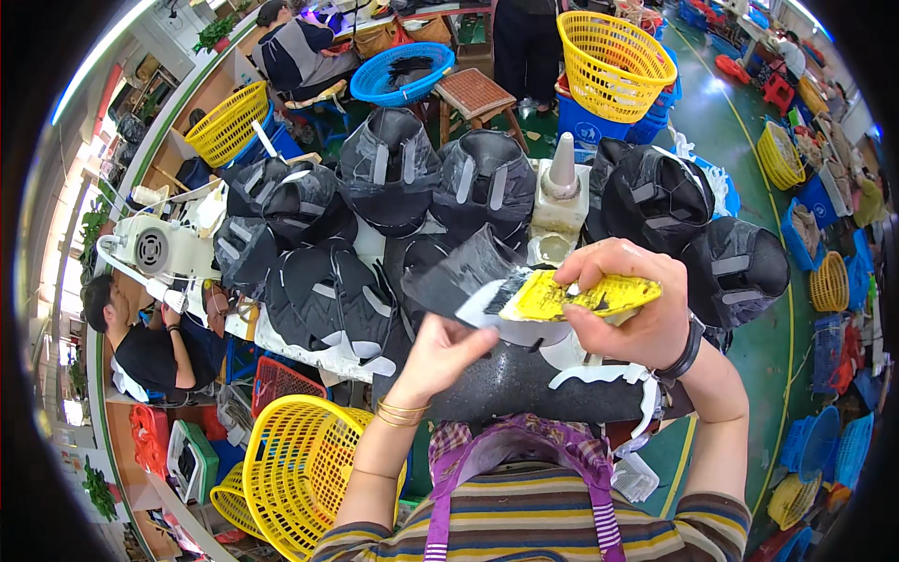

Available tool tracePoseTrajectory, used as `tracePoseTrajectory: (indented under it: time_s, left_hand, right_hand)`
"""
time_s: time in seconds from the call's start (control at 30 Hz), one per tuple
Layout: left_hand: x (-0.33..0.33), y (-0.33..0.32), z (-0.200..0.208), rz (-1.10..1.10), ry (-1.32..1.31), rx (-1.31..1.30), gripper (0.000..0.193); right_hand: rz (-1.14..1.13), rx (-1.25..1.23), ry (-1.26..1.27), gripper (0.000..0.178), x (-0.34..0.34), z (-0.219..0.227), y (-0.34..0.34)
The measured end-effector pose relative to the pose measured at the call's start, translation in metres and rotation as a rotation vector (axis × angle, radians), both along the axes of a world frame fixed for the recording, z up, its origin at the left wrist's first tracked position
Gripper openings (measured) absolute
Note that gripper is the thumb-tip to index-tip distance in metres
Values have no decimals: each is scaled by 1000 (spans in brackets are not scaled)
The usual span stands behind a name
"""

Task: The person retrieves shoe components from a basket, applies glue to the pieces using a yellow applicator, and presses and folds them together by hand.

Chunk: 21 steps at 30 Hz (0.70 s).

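Note:
My right hand [646, 323] is closed around the yellow handle of a flat brush [599, 294]. Its bristles lie against the pale edge of a black shoe upper [454, 272], just over the bench. The near side of that upper is pinched between the thumb and fingers of my left hand [438, 356], though part of the grip is hidden. Whitish smears show on the upper's surface. Beyond the brush stands a pale container [562, 208] with a cone-shaped top and a small round opening in front.
Several black shoe uppers [389, 169] with grey strips stand along the bench, others [740, 272] at the right. A white strip [599, 373] lies near my right wrist. Yellow baskets [304, 468] stand at lower left. A co-worker [154, 342] sits left by a sewing machine [154, 248].

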<state>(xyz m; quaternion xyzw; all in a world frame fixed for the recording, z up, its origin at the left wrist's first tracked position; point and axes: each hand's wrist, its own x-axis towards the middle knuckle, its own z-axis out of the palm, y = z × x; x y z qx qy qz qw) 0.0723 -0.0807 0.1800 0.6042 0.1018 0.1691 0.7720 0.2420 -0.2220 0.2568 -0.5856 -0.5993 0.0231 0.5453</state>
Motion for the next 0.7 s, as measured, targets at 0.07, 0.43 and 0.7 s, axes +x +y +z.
tracePoseTrajectory:
  time_s: [0.07,0.43,0.7]
  left_hand:
    - [4,11,6,-13,-19,-445,34]
    - [8,-13,-10,135,18,-406,42]
    - [7,0,3,150,-32,-626,43]
  right_hand:
    - [-8,1,29,24,2,-1,0]
    - [22,-35,485,11,12,-18,24]
    - [-17,43,544,14,17,-30,-3]
